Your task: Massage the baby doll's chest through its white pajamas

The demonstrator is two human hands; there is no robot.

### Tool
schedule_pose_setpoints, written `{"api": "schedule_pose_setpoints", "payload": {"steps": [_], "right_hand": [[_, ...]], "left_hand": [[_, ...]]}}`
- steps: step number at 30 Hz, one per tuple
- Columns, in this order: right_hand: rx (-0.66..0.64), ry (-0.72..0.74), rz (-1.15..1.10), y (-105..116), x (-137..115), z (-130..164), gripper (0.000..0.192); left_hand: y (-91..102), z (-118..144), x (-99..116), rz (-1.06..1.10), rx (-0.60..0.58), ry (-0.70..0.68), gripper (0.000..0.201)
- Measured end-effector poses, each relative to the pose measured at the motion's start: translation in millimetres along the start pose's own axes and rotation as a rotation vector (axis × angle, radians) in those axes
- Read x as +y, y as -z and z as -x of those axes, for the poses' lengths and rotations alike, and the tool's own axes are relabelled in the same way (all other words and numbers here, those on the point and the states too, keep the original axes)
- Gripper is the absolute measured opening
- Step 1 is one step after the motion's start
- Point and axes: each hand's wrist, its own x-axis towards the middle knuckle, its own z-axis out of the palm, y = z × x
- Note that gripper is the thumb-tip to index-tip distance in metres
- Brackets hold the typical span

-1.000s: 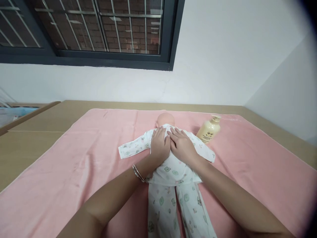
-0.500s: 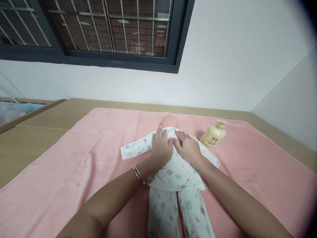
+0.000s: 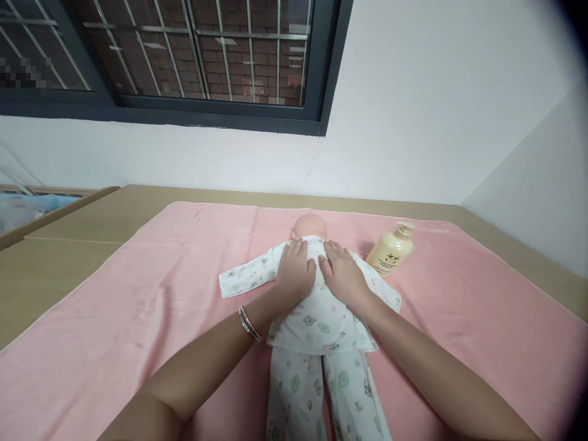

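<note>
In the middle of the pink towel, a baby doll lies face down, head toward the far edge and legs running off toward the near one. It's dressed in a white top and trousers with little green animal prints. Both hands are flat on its upper back, side by side, thumbs almost meeting over the spine. The left hand is spread open, palm down, fingers pointing toward the doll's head; there are thin bangles on that wrist. The right hand lies the same way, open and pressed on the cloth, not gripping anything. So neither hand is closed on the doll, just resting on top.

The doll's left-side sleeve sticks out flat on the towel toward the left edge. A cream pump bottle sits just beside the doll's right-side shoulder, near the far right corner of the towel, tilted. The towel covers a tan table set against a white wall, with a dark-framed barred window above.
</note>
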Motion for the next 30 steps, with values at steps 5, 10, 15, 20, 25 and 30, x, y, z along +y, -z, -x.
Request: {"api": "schedule_pose_setpoints", "payload": {"steps": [5,10,15,20,25,30], "right_hand": [[0.014,0.055,0.012,4,-22,22,0.051],[-0.026,-0.018,-0.037,4,-3,-2,0.053],[-0.021,-0.034,-0.049,0,14,-23,0.053],[-0.009,-0.019,-0.01,-2,6,-13,0.054],[-0.011,0.021,0.089,3,-16,13,0.053],[0.016,0.067,0.156,9,-28,26,0.05]], "left_hand": [[4.0,-16,-18,0.037,-0.071,0.113,0.05],[3.4,2,6,-0.134,0.032,0.033,0.049],[4.6,20,25,-0.2,0.005,-0.061,0.047],[6.4,12,19,-0.095,-0.018,-0.098,0.046],[9.3,-4,7,-0.001,0.006,0.011,0.042],[3.4,-7,-2,-0.072,0.026,0.053,0.043]]}}
